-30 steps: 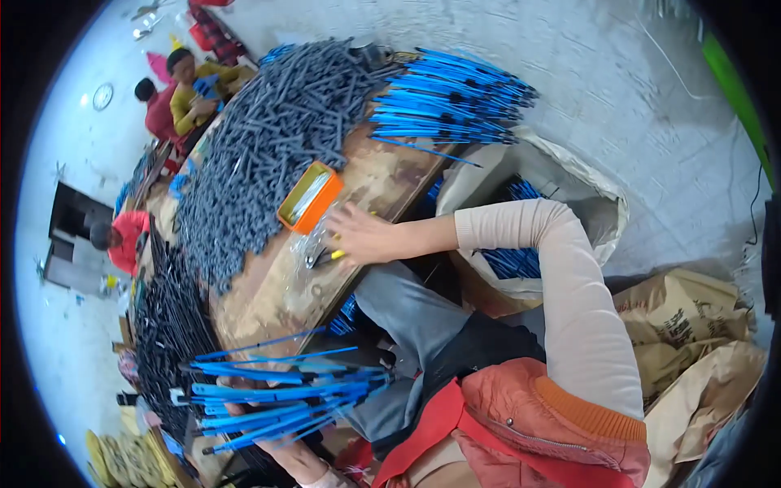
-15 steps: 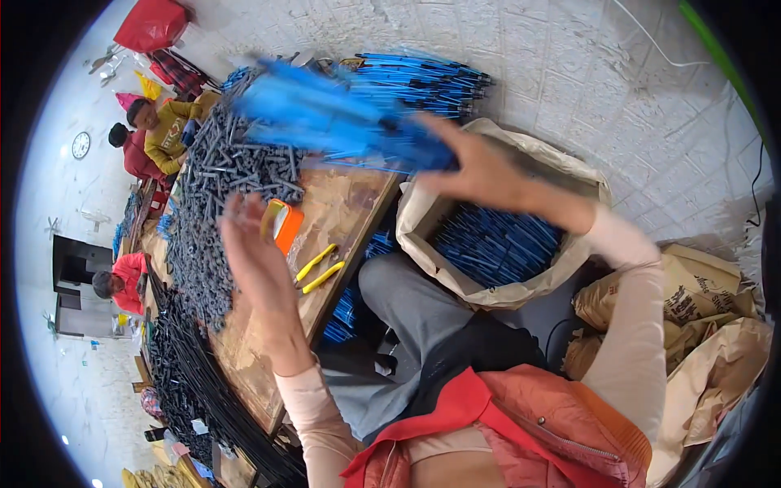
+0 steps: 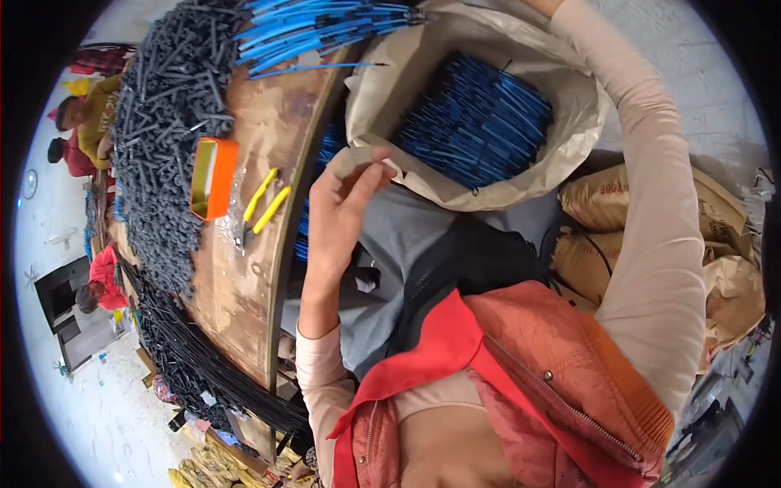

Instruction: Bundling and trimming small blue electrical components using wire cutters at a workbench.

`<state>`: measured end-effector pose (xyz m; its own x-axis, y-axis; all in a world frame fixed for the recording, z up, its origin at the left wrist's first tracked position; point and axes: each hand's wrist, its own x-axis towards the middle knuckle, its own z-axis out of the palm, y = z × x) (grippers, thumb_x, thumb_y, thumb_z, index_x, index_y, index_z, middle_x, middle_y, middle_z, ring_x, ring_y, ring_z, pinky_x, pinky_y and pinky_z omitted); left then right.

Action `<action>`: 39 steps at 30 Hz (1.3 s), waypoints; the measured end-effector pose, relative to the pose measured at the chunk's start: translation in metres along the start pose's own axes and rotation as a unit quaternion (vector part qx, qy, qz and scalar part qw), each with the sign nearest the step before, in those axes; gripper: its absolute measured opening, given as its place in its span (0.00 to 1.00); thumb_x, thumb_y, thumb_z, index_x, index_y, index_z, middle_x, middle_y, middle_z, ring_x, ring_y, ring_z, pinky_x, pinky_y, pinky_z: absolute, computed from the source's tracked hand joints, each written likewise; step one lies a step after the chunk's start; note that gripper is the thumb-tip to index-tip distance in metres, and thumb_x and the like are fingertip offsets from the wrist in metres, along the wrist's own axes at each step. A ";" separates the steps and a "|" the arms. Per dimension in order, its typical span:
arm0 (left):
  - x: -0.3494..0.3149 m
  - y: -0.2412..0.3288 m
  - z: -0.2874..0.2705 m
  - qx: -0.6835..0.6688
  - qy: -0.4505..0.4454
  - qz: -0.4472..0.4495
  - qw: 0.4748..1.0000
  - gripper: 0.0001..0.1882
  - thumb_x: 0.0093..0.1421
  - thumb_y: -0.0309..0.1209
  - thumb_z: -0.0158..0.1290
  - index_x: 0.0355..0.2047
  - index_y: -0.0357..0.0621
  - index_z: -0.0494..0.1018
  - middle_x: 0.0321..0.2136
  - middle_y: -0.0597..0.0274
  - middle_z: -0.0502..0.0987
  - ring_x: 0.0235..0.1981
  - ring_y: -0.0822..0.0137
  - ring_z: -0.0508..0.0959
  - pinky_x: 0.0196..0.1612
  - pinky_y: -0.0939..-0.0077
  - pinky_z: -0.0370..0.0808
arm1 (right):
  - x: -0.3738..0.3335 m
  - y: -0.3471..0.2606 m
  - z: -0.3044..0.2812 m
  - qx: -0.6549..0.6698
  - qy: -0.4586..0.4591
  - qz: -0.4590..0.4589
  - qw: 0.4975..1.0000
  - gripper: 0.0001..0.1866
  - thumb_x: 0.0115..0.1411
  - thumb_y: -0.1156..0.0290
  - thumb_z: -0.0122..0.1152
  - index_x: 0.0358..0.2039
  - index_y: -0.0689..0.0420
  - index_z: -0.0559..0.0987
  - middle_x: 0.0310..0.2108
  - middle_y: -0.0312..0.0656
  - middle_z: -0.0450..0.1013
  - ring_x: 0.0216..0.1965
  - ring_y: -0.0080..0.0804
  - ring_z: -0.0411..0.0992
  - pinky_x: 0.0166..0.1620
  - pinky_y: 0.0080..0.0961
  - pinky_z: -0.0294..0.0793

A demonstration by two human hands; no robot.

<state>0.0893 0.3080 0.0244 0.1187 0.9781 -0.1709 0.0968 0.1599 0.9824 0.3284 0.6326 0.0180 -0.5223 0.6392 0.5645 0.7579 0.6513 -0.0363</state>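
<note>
My left hand (image 3: 340,213) is at the near left rim of an open brown paper bag (image 3: 480,198), its thumb and fingers closed on the bag's edge. Inside the bag lies a dense layer of thin blue rods (image 3: 480,122) with dark parts among them. My right forearm (image 3: 651,154) reaches up past the bag's right side. The right hand itself is cut off by the top of the picture, so what it holds is hidden. More blue rods (image 3: 317,32) lie in a loose bundle at the table's far end, beside the bag.
On the wooden table (image 3: 236,325) are an orange box (image 3: 218,180), yellow-handled pliers (image 3: 262,201), a heap of grey tubular pieces (image 3: 167,122) and long black strips (image 3: 211,358). Filled brown sacks (image 3: 598,199) stand at right. Other people (image 3: 102,276) are at the far left.
The blurred blue bundle that my right hand carried over the table is gone from sight, as is that hand. My left hand has come from above the table to the bag's rim. The view has shifted.
</note>
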 end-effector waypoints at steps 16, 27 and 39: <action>-0.024 -0.077 0.049 0.405 -0.099 0.297 0.859 0.08 0.45 0.18 0.50 0.27 0.41 0.72 0.22 0.61 0.69 0.34 0.60 0.73 0.66 0.50 0.55 | -0.245 -0.104 0.142 0.150 -0.566 -0.016 0.810 0.12 0.55 0.67 0.54 0.36 0.59 0.78 0.29 0.56 0.77 0.35 0.55 0.76 0.37 0.46 0.76; -0.020 -0.070 0.058 0.422 -0.100 0.266 0.861 0.14 0.42 0.16 0.52 0.33 0.38 0.76 0.29 0.58 0.73 0.40 0.58 0.74 0.64 0.51 0.60 | -0.285 -0.174 0.141 0.128 -0.504 0.091 0.849 0.36 0.46 0.54 0.66 0.50 0.66 0.69 0.50 0.67 0.65 0.44 0.64 0.70 0.46 0.46 0.75; -0.018 -0.072 0.062 0.425 -0.089 0.282 0.855 0.13 0.43 0.17 0.51 0.32 0.40 0.75 0.27 0.61 0.72 0.39 0.59 0.73 0.64 0.51 0.59 | -0.259 -0.018 0.124 0.217 -0.329 0.104 0.913 0.11 0.52 0.67 0.60 0.35 0.59 0.77 0.29 0.55 0.75 0.36 0.54 0.74 0.36 0.44 0.72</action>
<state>0.1415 0.2703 -0.0483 0.5249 0.8197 0.2292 0.6496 -0.5598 0.5144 0.4018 0.5054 -0.2296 -0.6152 0.7816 -0.1031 0.7151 0.4982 -0.4903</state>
